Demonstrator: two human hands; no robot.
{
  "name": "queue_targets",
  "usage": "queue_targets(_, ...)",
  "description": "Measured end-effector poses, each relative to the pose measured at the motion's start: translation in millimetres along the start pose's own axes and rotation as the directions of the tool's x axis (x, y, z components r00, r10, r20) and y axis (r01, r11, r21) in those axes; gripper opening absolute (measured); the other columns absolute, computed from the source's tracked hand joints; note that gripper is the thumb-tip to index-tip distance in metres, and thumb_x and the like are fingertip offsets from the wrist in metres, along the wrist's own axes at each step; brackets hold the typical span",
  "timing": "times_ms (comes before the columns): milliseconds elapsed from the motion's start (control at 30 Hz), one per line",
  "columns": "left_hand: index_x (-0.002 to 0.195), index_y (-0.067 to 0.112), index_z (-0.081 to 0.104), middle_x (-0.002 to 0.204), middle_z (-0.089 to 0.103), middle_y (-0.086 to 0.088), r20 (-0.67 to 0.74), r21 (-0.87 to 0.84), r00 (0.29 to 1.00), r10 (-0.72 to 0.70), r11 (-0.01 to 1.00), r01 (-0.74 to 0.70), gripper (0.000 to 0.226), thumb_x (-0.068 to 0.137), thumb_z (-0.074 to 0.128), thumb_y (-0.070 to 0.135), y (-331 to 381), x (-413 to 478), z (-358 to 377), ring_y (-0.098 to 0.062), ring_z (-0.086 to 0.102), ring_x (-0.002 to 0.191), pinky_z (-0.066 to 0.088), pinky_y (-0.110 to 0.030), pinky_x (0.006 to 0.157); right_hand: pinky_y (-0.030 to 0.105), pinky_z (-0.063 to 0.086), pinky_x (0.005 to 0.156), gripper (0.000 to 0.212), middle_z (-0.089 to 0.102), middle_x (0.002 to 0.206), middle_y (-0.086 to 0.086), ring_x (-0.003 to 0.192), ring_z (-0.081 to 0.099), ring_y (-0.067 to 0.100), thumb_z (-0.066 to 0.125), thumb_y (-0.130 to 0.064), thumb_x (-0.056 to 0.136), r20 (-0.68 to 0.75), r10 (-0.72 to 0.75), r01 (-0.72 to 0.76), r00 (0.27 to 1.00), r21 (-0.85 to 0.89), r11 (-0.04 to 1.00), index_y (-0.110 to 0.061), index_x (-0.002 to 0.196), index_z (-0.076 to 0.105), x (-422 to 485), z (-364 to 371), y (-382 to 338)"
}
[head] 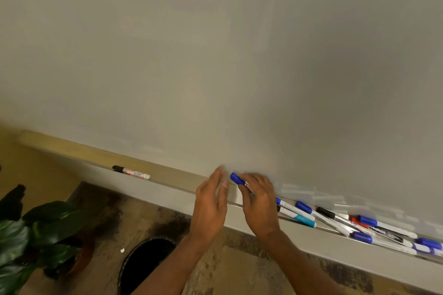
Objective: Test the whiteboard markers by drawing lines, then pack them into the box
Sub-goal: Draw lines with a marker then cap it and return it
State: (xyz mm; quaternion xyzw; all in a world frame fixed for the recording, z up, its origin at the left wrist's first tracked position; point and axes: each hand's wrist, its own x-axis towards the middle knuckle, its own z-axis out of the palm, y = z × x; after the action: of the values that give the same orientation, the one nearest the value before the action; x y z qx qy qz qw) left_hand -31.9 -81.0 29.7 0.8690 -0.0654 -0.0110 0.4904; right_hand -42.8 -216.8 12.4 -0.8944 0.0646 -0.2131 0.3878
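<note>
Two hands are seen in front of the tray (pixel 318 243) that runs along the bottom edge of the whiteboard (pixel 215 55). One blue-capped marker (pixel 237 179) is held in the right hand (pixel 260 203), just above the tray's middle stretch. That grip is closed round the barrel, fingers curled. The cap is on and sticks out toward the left hand (pixel 211 207).

The left hand is held just beside the cap, above the tray's front edge. Its grip is wide, fingers straight and together, nothing held. The fingertips are close to the cap, but whether they touch it cannot be told.

Many loose markers (pixel 359 225) are piled in the tray to the right of the right hand. Mostly blue caps are seen, plus one black cap, one red cap and one teal end, with white barrels crossed over each other. Pale reflections of them are seen on the whiteboard just above the tray.

One black-capped marker (pixel 131 172) with red print is laid alone on the tray, well apart to the left of both hands.

Below the tray a mottled brown floor (pixel 239 268) is seen. A round black bin (pixel 146 263) is placed under the left forearm, with a small white scrap (pixel 122 250) just beside it. A dark-leaved potted plant (pixel 36 230) is set below the tray's left end.
</note>
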Motion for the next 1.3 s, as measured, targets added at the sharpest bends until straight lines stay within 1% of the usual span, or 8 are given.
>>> queue_targets(167, 0.133, 0.023, 0.064, 0.125, 0.071, 0.011, -0.028, -0.350, 0.998, -0.056, 0.936, 0.042, 0.031, 0.107, 0.049, 0.027, 50, 11, -17, -0.004, 0.062, 0.122, 0.049, -0.026, 0.106, 0.007, 0.045, 0.085, 0.027, 0.064, 0.106, -0.016, 0.102, 0.059, -0.002, 0.064, -0.016, 0.093, 0.031, 0.159, -0.160, 0.987, 0.347, 0.924, -0.036, 0.110, 0.061, 15, -37, -53)
queue_targets(300, 0.127, 0.022, 0.070, 0.119, 0.075, 0.006, 0.091, -0.515, 0.993, -0.080, 0.849, 0.116, 0.029, 0.109, 0.047, 0.021, 92, 12, -35, -0.011, 0.066, 0.119, 0.051, -0.021, 0.099, 0.012, 0.051, 0.075, 0.030, 0.068, 0.102, -0.017, 0.094, 0.064, 0.004, 0.063, -0.017, 0.094, 0.092, 0.265, -0.273, 0.960, 0.524, 0.807, -0.045, 0.104, 0.061, 23, -69, -93)
queue_targets(433, 0.128, 0.019, 0.071, 0.124, 0.073, -0.007, 0.262, -0.629, 0.962, -0.072, 0.743, 0.227, 0.034, 0.108, 0.047, 0.030, 134, 10, -56, -0.024, 0.066, 0.118, 0.050, -0.036, 0.104, 0.025, 0.058, 0.066, 0.025, 0.074, 0.093, -0.012, 0.084, 0.070, 0.012, 0.063, -0.014, 0.093, 0.199, 0.336, -0.377, 0.921, 0.675, 0.634, -0.033, 0.107, 0.069, 30, -112, -123)
queue_targets(533, 0.127, 0.008, 0.070, 0.122, 0.072, -0.014, 0.322, -0.706, 0.946, -0.036, 0.657, 0.266, 0.037, 0.108, 0.047, 0.030, 165, 7, -66, -0.024, 0.066, 0.099, 0.054, -0.034, 0.081, 0.029, 0.059, 0.067, 0.018, 0.076, 0.089, -0.004, 0.081, 0.070, 0.018, 0.063, -0.017, 0.093, 0.272, 0.335, -0.422, 0.902, 0.720, 0.552, -0.028, 0.102, 0.073, 35, -138, -139)
queue_targets(633, 0.123, 0.002, 0.071, 0.085, 0.067, -0.010, 0.330, -0.739, 0.944, -0.030, 0.614, 0.277, 0.039, 0.104, 0.053, 0.031, 199, -2, -72, -0.017, 0.053, 0.068, 0.048, -0.029, 0.059, 0.026, 0.050, 0.056, 0.017, 0.072, 0.078, 0.013, 0.065, 0.061, 0.021, 0.061, -0.019, 0.094, 0.349, 0.314, -0.459, 0.883, 0.784, 0.419, -0.014, 0.093, 0.077, 36, -168, -158)
queue_targets(767, 0.127, -0.009, 0.062, 0.085, 0.072, -0.007, 0.337, -0.764, 0.942, -0.002, 0.584, 0.275, 0.054, 0.099, 0.059, 0.037, 238, -14, -77, -0.021, 0.046, 0.066, 0.048, -0.028, 0.050, 0.023, 0.040, 0.047, 0.027, 0.064, 0.070, 0.014, 0.057, 0.054, 0.016, 0.062, -0.026, 0.093, 0.420, 0.272, -0.495, 0.866, 0.800, 0.340, -0.002, 0.089, 0.075, 40, -203, -175)
queue_targets(933, 0.123, -0.010, 0.063, 0.124, 0.070, -0.024, 0.337, -0.818, 0.937, 0.090, 0.521, 0.244, 0.048, 0.105, 0.051, 0.033, 270, -23, -84, -0.015, 0.073, 0.070, 0.059, -0.026, 0.058, 0.022, 0.030, 0.043, 0.036, 0.057, 0.068, 0.011, 0.050, 0.044, 0.013, 0.063, -0.037, 0.091, 0.513, 0.186, -0.546, 0.838, 0.776, 0.315, -0.002, 0.089, 0.071, 41, -241, -192)
queue_targets(1300, 0.105, 0.003, 0.067, 0.111, 0.074, -0.024, 0.146, -0.920, 0.975, 0.166, 0.384, 0.073, 0.029, 0.097, 0.059, 0.029, 337, -2, -145, -0.033, 0.072, 0.110, 0.061, -0.036, 0.091, 0.017, 0.020, 0.039, 0.053, 0.045, 0.053, 0.009, 0.036, 0.028, 0.012, 0.063, -0.055, 0.079, 0.406, 0.240, -0.471, 0.882, 0.750, 0.465, -0.002, 0.074, 0.065, 54, -268, -249)
